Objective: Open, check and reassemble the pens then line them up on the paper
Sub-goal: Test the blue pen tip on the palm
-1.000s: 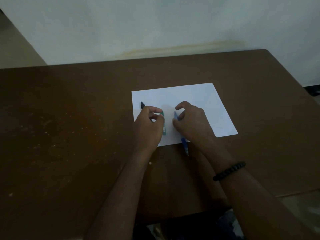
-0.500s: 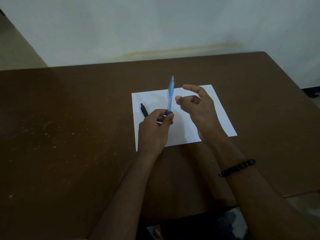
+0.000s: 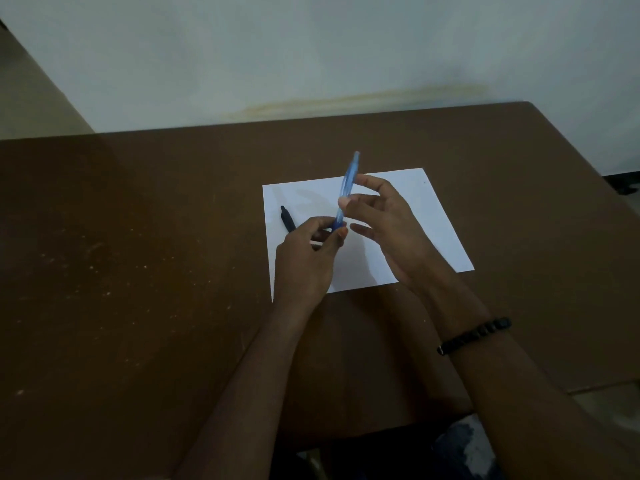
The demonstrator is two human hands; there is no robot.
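A translucent blue pen (image 3: 348, 181) stands nearly upright above the white paper (image 3: 433, 216). My left hand (image 3: 306, 261) pinches its dark lower end. My right hand (image 3: 384, 223) holds the barrel higher up between thumb and forefinger, its other fingers spread. A black pen (image 3: 287, 219) lies on the left part of the paper, its near end hidden behind my left hand. A third pen seen earlier is hidden behind my left hand.
The paper lies on a brown table (image 3: 138, 271) whose far edge meets a pale wall (image 3: 311, 46). The table's right edge (image 3: 588, 174) runs close to the paper. A black bead bracelet (image 3: 474, 336) circles my right wrist.
The blue pen went from lying on the paper's near edge to upright in my left hand. My right hand, apart from it half a second ago, has now closed on the barrel.
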